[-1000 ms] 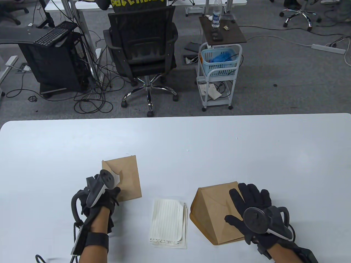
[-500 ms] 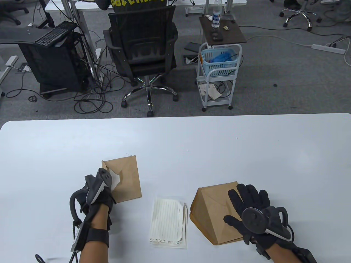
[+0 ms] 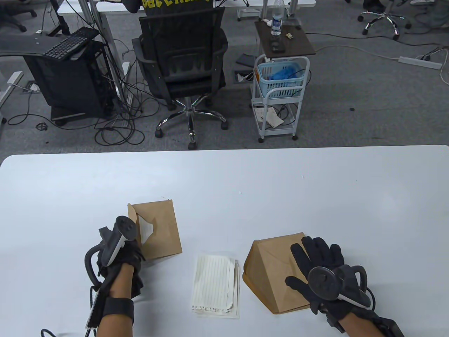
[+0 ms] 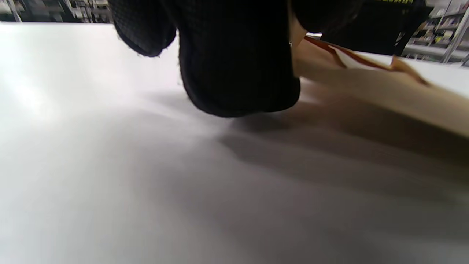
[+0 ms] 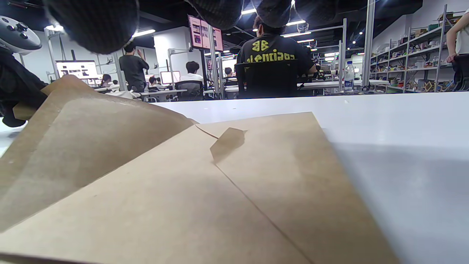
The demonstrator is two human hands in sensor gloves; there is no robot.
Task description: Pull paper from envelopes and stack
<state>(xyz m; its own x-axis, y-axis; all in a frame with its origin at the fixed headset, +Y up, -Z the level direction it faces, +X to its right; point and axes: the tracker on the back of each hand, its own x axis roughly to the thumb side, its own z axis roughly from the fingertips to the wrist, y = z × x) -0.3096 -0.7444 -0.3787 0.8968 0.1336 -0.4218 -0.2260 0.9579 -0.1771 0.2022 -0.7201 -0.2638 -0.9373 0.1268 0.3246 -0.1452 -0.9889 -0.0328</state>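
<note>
Table view alone: white sheet (image 3: 146, 230) inside left-gripped envelope (image 3: 159, 228); right hand (image 3: 324, 268) flat.

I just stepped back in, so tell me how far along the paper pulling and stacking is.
Done: a stack of lined sheets lies between the envelopes. In hand: the left hand holds the left envelope, white paper showing at its opening. Left: pull that sheet, stack it, then check the right envelopes under the flat right hand.

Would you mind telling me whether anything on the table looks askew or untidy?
The paper stack is uneven: its sheets are fanned, with edges stepping out on the right, and the bottom edges look ragged. The right envelope has its flap raised.
</note>
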